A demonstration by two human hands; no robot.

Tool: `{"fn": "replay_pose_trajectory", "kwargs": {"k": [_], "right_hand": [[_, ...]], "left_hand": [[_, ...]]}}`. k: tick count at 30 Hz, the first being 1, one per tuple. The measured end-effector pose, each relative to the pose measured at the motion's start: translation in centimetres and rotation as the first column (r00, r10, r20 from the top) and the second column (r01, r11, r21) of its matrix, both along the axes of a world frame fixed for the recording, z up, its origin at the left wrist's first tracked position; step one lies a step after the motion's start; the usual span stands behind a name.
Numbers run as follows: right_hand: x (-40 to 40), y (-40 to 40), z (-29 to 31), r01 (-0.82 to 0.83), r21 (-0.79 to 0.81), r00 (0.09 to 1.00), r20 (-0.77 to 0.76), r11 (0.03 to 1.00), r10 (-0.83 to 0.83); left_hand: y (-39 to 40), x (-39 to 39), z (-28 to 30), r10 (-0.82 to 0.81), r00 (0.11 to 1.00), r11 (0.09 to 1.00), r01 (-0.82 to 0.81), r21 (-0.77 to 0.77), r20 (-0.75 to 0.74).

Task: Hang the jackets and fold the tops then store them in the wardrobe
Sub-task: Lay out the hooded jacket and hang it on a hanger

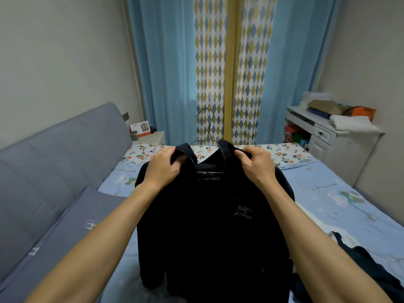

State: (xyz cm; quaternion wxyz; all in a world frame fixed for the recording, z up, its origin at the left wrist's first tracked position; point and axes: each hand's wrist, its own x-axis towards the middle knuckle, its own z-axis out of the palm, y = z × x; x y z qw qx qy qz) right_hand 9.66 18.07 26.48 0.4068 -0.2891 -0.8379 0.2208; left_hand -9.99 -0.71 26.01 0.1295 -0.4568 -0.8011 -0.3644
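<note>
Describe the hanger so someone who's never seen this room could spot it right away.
Start at the bed, where both hands hold a black jacket by its shoulders. The hanger pokes out of the collar: a thin gold wire hook, the only metal thing against the curtains.

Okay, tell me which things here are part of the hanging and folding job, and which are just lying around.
Part of the job:
black jacket
wire hanger
left hand
right hand
dark garment

Just lying about:
desk calendar
orange bag
white towel
grey pillow
</note>
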Motion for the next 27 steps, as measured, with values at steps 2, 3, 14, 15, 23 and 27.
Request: {"fn": "replay_pose_trajectory", "kwargs": {"k": [2,3,14,15,23,27], "right_hand": [[-0.8,-0.6,0.6,-0.004,0.007,1.000,0.002,1.000,0.004],[-1.3,-1.1,1.2,0.002,-0.001,1.000,0.001,1.000,-0.002],[-2.6,-3.0,6.3,-0.182,0.055,0.974,-0.126,0.982,0.187],[-2.6,-3.3,6.7,-0.192,0.071,0.972,-0.127,0.979,0.200],[-1.1,-8.9,8.0,-0.552,0.050,0.830,-0.069,0.832,0.554],[-0.4,-13.3,6.9,-0.693,0.039,0.717,-0.068,0.720,0.693]], "left_hand": [[0.0,-0.5,1.4,0.074,0.996,0.996,-0.077,0.050,0.055],[-0.3,-0.7,2.3,0.079,0.994,0.993,-0.084,0.079,0.070],[-5.2,1.9,9.2,0.249,0.962,0.962,-0.232,0.146,-0.114],[-5.8,2.8,9.7,0.260,0.960,0.954,-0.240,0.179,-0.103],[-15.0,11.6,9.1,0.575,0.815,0.772,-0.571,0.280,0.078],[-20.3,15.8,7.6,0.665,0.722,0.667,-0.690,0.282,0.191]]}}
